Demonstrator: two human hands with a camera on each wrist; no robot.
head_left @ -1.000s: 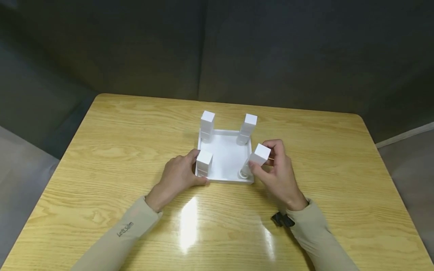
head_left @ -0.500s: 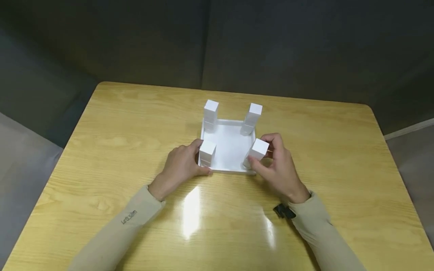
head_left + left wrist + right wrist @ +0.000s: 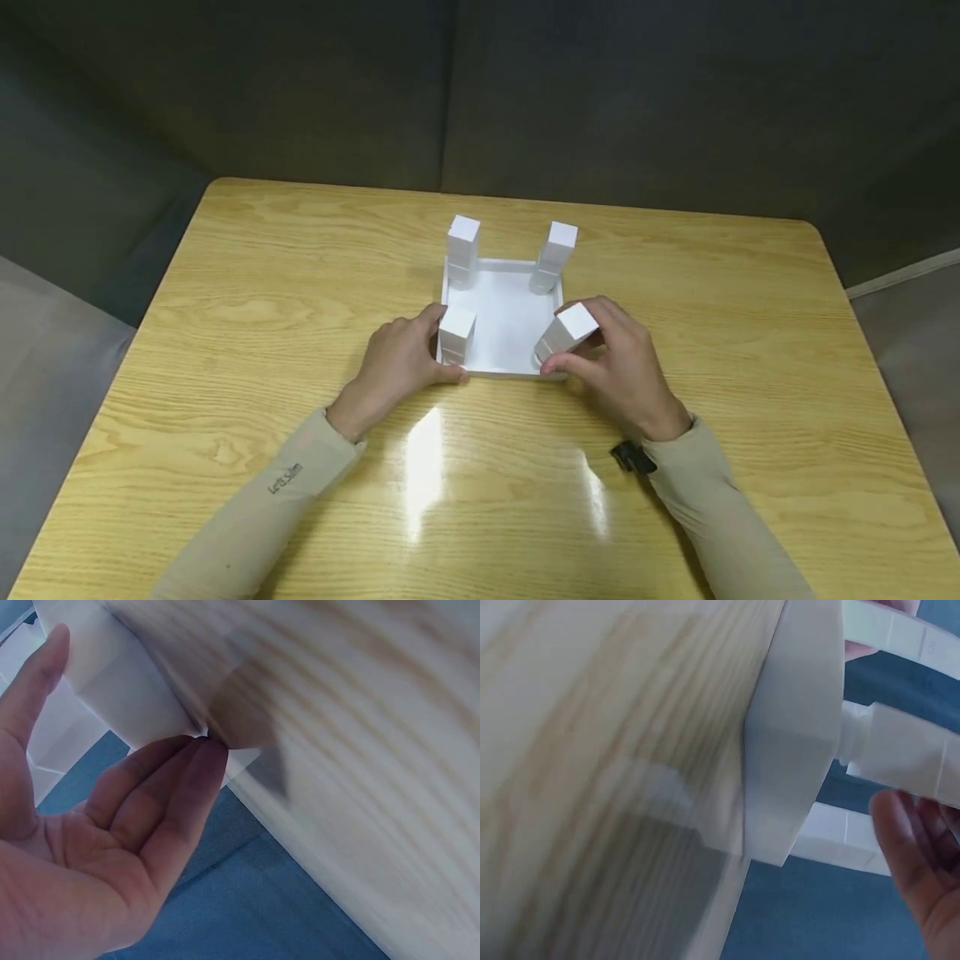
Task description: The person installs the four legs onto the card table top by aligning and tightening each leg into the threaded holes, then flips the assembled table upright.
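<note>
- Since the earlier frame, the white block (image 3: 570, 327) held by the right hand (image 3: 617, 362) has been brought down and tilted toward the near right corner of the white square tray (image 3: 502, 317); a second ago it was held higher, clear of the corner.
- That block is pinched between the right thumb and curled fingers, leaning inward over the tray's near right corner; whether it is seated on the round peg (image 3: 853, 738) seen in the right wrist view cannot be told.
- The left hand (image 3: 397, 367) is laid against the tray's near left corner, thumb along the near edge and fingers lightly curled beside the near left post (image 3: 456, 333), which stands upright; nothing is held by it, and its fingertips (image 3: 202, 754) are seen touching the tray's corner.
- Two further white posts are stood upright at the tray's far corners: the far left post (image 3: 462, 248) and the far right post (image 3: 557, 252).
- The tray is set on a wooden table (image 3: 225, 283), about midway across it.
- Beige sleeves are worn on both arms, with a dark strap (image 3: 630, 457) at the right wrist.
</note>
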